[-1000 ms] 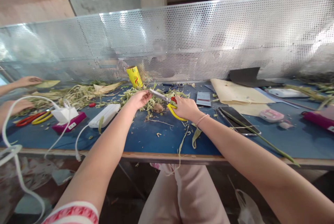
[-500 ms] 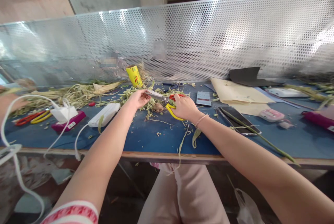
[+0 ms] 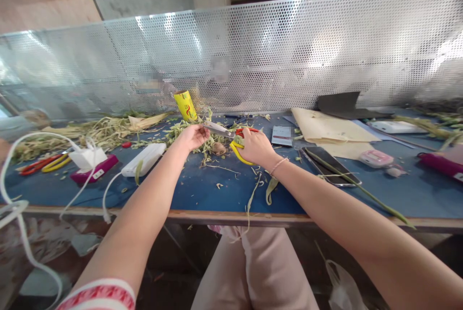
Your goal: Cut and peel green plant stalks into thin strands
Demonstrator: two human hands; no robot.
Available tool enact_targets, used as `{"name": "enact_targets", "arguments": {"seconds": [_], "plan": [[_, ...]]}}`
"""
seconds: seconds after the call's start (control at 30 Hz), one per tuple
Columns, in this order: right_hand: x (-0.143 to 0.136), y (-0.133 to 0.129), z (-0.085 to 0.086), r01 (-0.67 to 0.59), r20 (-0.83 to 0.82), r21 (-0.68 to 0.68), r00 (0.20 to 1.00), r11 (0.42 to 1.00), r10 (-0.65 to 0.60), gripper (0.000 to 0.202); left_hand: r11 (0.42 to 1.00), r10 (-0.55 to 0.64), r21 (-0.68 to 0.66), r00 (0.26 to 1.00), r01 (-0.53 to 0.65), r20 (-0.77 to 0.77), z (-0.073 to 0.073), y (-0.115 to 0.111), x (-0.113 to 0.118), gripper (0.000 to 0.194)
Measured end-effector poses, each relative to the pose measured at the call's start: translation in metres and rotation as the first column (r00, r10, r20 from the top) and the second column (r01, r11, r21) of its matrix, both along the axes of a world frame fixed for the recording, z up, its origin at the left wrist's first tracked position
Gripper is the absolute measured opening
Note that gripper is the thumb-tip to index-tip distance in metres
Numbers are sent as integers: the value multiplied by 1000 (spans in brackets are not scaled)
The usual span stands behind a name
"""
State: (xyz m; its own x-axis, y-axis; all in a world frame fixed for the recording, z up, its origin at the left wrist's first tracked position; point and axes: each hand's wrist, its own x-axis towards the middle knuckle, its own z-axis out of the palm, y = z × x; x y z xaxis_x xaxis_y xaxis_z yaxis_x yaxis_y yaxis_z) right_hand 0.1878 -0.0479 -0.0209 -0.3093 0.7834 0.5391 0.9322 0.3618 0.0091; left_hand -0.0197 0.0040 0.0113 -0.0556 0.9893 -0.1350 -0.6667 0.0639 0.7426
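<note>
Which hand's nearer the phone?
Right. The right hand, holding scissors, is to the left of the phone; the left hand is farther left, by the blade tips.

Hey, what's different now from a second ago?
Another person's two hands moved left, leaving only a sliver of skin at the edge; the flat yellow-green leaf there went too. The wearer's right hand still holds the metal scissors with red and yellow handles; the left hand stays by the blades.
</note>
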Motion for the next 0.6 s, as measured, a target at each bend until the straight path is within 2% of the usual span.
{"name": "enact_targets", "arguments": {"seconds": [0.2, 0.6], "plan": [[0, 1, -1, 5, -12, -1, 1000, 1000, -5, 45, 998, -30, -53, 998, 27, -51, 2, -2, 2, 19], [1, 4, -3, 16, -51, 39, 999, 999, -14, 41, 999, -34, -10, 995, 33, -93, 5, -9, 14, 19]]}}
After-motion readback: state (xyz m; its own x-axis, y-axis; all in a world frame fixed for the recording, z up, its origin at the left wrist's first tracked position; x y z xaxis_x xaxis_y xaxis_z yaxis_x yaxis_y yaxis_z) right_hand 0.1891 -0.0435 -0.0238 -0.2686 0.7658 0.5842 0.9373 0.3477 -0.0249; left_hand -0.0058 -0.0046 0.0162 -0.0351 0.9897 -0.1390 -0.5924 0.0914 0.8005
